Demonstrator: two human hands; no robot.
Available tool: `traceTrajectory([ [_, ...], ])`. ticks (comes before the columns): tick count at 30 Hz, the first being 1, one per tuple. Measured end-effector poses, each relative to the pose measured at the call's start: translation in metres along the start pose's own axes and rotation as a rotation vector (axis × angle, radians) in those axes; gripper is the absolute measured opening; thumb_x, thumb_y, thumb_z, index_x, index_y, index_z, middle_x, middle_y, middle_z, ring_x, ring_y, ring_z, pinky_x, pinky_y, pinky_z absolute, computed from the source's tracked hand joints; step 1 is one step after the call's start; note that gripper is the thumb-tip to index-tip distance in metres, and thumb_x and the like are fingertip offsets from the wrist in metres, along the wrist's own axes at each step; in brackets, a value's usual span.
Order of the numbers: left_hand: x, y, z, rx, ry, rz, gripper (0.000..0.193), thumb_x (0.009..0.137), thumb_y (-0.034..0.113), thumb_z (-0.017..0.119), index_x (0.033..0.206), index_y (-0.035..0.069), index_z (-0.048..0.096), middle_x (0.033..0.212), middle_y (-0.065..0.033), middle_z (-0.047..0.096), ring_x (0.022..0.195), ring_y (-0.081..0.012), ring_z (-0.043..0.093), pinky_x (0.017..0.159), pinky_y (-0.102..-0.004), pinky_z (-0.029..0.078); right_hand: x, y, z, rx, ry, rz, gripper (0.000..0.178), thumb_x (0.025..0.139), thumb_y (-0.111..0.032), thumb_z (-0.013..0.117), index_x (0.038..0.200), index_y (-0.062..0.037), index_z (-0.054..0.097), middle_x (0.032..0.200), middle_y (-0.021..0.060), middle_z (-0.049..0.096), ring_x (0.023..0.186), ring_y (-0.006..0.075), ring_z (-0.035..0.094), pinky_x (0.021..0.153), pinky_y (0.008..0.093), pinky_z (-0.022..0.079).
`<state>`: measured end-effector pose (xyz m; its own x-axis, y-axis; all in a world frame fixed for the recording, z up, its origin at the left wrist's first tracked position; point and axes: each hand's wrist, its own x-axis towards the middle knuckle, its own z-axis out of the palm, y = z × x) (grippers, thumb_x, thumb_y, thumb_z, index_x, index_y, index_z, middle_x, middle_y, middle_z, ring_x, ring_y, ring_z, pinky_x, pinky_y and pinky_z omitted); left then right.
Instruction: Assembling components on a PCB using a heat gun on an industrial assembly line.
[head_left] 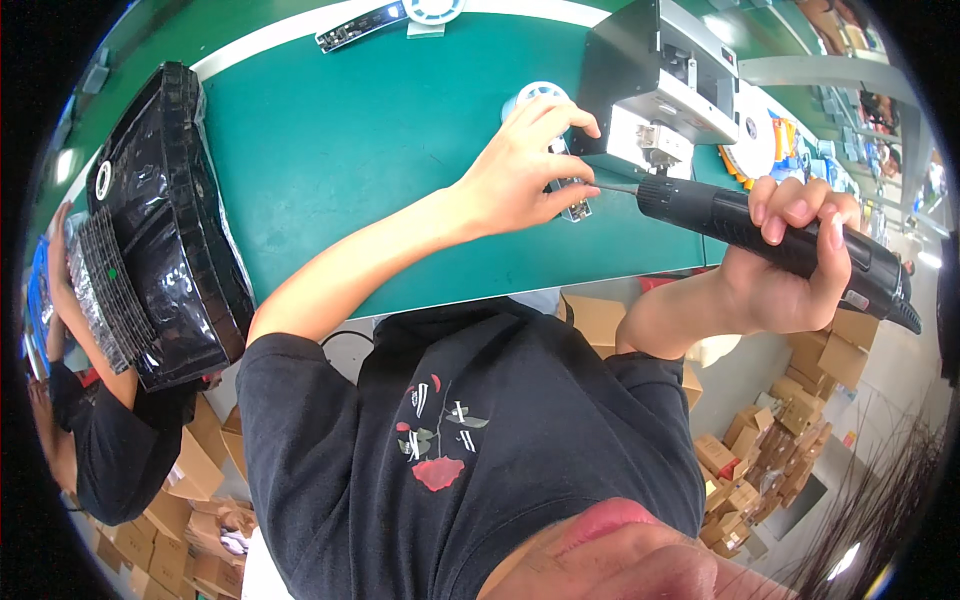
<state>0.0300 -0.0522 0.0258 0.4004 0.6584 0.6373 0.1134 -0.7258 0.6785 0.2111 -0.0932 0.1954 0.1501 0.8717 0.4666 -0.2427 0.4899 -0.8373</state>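
My right hand [795, 240] is wrapped around a black electric screwdriver [715, 212], held nearly level with its thin bit pointing left. The bit's tip reaches the thumb and fingers of my left hand [520, 165], which are drawn together in a pinch. Whatever small piece sits between them is too small to make out. Beneath my left hand, on the green mat, lies a narrow strip-shaped part [578, 210] with shiny metal bits. A white and blue ring-shaped part [540, 92] shows just beyond my knuckles; my hand hides what lies between the two.
A grey and black box-shaped machine [655, 90] stands beyond the screwdriver. On the green work surface [330, 150], another strip [362, 27] lies at the far edge. A bin lined with black plastic [165, 230] stands at the left, near another person's arm [85, 310]. Cardboard boxes [790, 405] are stacked behind.
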Motion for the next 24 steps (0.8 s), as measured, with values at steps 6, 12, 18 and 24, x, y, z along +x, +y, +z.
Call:
traceTrajectory([
  [6, -0.0007, -0.0014, 0.0015, -0.004, 0.006, 0.021, 0.017, 0.068, 0.015, 0.084, 0.081, 0.009, 0.075, 0.114, -0.0059, 0.061, 0.108, -0.0279, 0.056, 0.094, -0.0428, 0.042, 0.0003, -0.0033, -0.0024, -0.008, -0.032, -0.020, 0.009, 0.086, -0.011, 0.055, 0.089, -0.0022, 0.055, 0.076, 0.0157, 0.061, 0.054, 0.0188, 0.051, 0.054, 0.0369, 0.042],
  [12, -0.0008, -0.0025, 0.0019, -0.005, 0.025, 0.041, 0.020, 0.066, 0.017, 0.085, 0.084, 0.010, 0.077, 0.113, -0.0059, 0.063, 0.106, -0.0278, 0.057, 0.093, -0.0423, 0.042, -0.0017, -0.0029, 0.0018, 0.007, 0.018, -0.024, 0.008, 0.084, -0.009, 0.056, 0.089, -0.0018, 0.055, 0.074, 0.0159, 0.061, 0.054, 0.0186, 0.051, 0.054, 0.0371, 0.042],
  [18, -0.0013, -0.0022, 0.0017, -0.005, 0.029, 0.053, 0.022, 0.066, 0.017, 0.086, 0.084, 0.010, 0.077, 0.112, -0.0058, 0.064, 0.106, -0.0278, 0.057, 0.093, -0.0420, 0.043, -0.0039, -0.0011, 0.0047, 0.008, 0.032, -0.032, 0.008, 0.084, -0.009, 0.056, 0.088, -0.0018, 0.055, 0.073, 0.0159, 0.061, 0.053, 0.0187, 0.050, 0.053, 0.0364, 0.042],
  [24, -0.0023, -0.0045, 0.0017, 0.017, 0.010, 0.064, 0.021, 0.067, 0.018, 0.085, 0.084, 0.010, 0.077, 0.113, -0.0055, 0.064, 0.107, -0.0271, 0.057, 0.093, -0.0414, 0.043, -0.0032, 0.0002, 0.0051, 0.011, 0.005, -0.033, 0.008, 0.085, -0.009, 0.056, 0.089, -0.0021, 0.055, 0.074, 0.0160, 0.062, 0.053, 0.0184, 0.049, 0.053, 0.0355, 0.042],
])
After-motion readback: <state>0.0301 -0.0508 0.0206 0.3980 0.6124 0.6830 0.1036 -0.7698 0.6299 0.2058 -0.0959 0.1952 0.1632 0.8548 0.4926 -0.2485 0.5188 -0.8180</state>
